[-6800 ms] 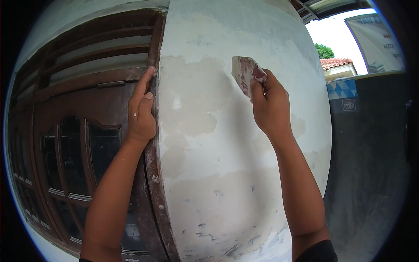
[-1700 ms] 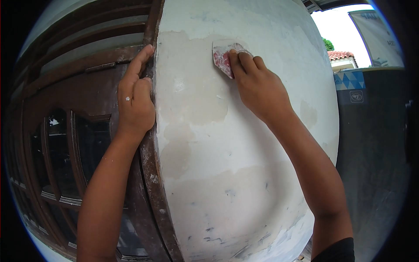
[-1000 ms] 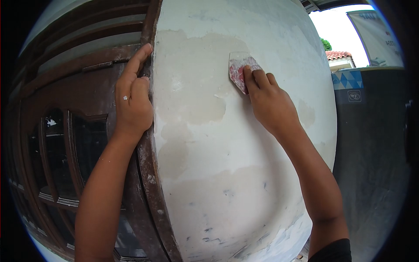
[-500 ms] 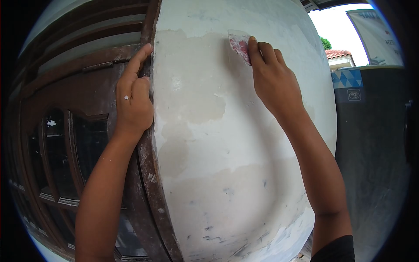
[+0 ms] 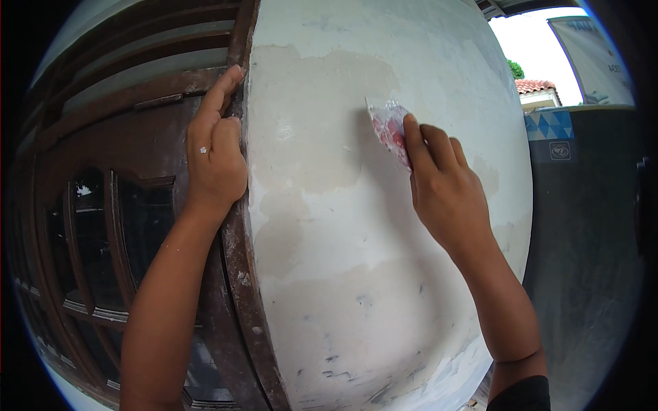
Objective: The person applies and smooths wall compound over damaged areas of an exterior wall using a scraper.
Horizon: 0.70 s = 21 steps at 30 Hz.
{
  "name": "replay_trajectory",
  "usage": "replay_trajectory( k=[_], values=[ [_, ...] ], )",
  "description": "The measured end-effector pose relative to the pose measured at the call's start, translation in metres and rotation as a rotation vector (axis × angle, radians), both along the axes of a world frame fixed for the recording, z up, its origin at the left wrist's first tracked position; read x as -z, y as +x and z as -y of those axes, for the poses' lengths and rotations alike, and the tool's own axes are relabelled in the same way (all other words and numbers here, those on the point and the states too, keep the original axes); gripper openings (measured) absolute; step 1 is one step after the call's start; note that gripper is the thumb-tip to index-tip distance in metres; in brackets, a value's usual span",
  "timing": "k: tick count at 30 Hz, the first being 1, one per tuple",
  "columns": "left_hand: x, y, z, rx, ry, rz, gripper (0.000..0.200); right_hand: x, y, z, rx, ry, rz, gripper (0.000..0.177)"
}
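My right hand (image 5: 449, 181) is closed around a putty scraper (image 5: 389, 130), a small flat blade with red showing under whitish smears. The scraper's edge is at the white wall (image 5: 329, 229), over a greyish damp-looking patch (image 5: 315, 82) in its upper part. To the left, my left hand (image 5: 216, 147) rests against the dark brown wooden door frame (image 5: 243, 288), its forefinger stretched upward along the wood. A white speck sits on the back of that hand. Its other fingers are partly hidden.
A brown panelled door (image 5: 147, 130) with dark glass panes fills the left side. Dark scuffs mark the lower wall. On the right stand a dark grey panel (image 5: 582, 226) with a blue patterned strip and a banner (image 5: 593, 61); a tiled roof (image 5: 534, 85) shows beyond.
My right hand has moved the scraper down the wall and slightly right. My left hand stays at the door frame, while the view shifts a little.
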<state>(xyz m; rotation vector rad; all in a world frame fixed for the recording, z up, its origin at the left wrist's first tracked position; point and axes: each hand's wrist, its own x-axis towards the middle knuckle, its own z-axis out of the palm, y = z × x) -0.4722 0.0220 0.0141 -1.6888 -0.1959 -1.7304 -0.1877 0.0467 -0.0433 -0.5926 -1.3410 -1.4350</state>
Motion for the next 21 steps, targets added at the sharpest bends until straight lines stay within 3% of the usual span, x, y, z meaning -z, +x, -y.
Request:
replay_trajectory(
  k=[6,9,13,17,21],
  values=[
    [0.001,0.001,0.002,-0.033,-0.027,0.003,0.060,-0.071,-0.020,-0.016,0.011,0.230,0.054,0.051],
    [0.001,0.000,0.002,-0.013,-0.011,-0.006,0.057,-0.067,-0.027,-0.030,0.095,0.206,0.132,0.051],
    [0.000,-0.003,-0.003,-0.031,0.003,-0.002,0.057,-0.025,-0.021,-0.024,0.120,0.080,0.144,0.053],
    [0.001,0.000,-0.002,-0.011,0.006,-0.006,0.056,0.014,-0.008,-0.024,0.110,0.122,0.147,0.054],
    [-0.001,-0.003,-0.003,-0.044,0.024,-0.003,0.056,0.001,0.003,-0.025,0.074,0.135,0.032,0.053]
  ],
)
